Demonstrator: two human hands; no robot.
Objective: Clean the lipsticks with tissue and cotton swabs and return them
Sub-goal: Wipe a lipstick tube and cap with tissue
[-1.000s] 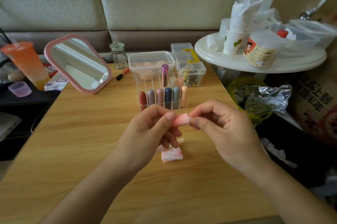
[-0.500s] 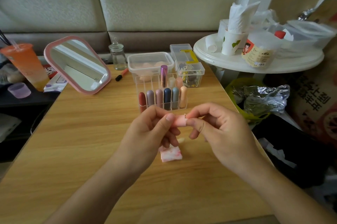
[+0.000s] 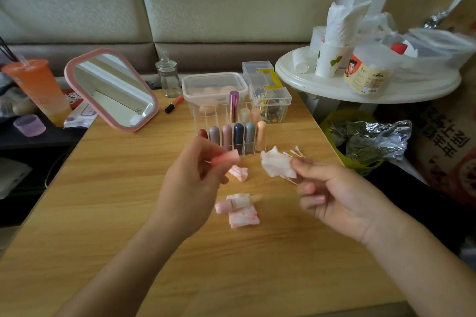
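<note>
Light wooden table (image 3: pixel 103 200) fills most of the view. At its far middle stands a clear acrylic organiser (image 3: pixel 206 115). Its front row is full of capsule-shaped lipsticks in red, mauve, pink, navy, grey-blue and peach, with a few more behind.

The left hand (image 3: pixel 190 187) is raised just in front of the organiser, fingers curled. Thumb and fingertips pinch a short pink lipstick tube (image 3: pixel 228 157); it's blurred, so I can't tell if it is capped. The right hand (image 3: pixel 334 195) is beside it and apart. Its thumb and forefinger pinch a crumpled white tissue (image 3: pixel 277 165), and the other fingers curl loosely under.

On the table between the hands lies a red-stained folded tissue (image 3: pixel 243 216). A pink capsule-shaped tube (image 3: pixel 222 206) lies across its top edge, partly wrapped. A smaller stained wad (image 3: pixel 239 172) sits nearer the organiser. Thin white cotton swabs (image 3: pixel 296 152) stick out behind the white tissue, seemingly in the same pinch.

My read of the step: wiping the pink lipstick, with clean tissue ready but not yet touching it. The next move calls for bringing the tissue onto the tube. The left hand would steady and turn it while the right wipes, with swabs for the rim and crevices. The pressure should stay light. Then it goes to a free slot: the front row looks full, the back rows have gaps.
</note>
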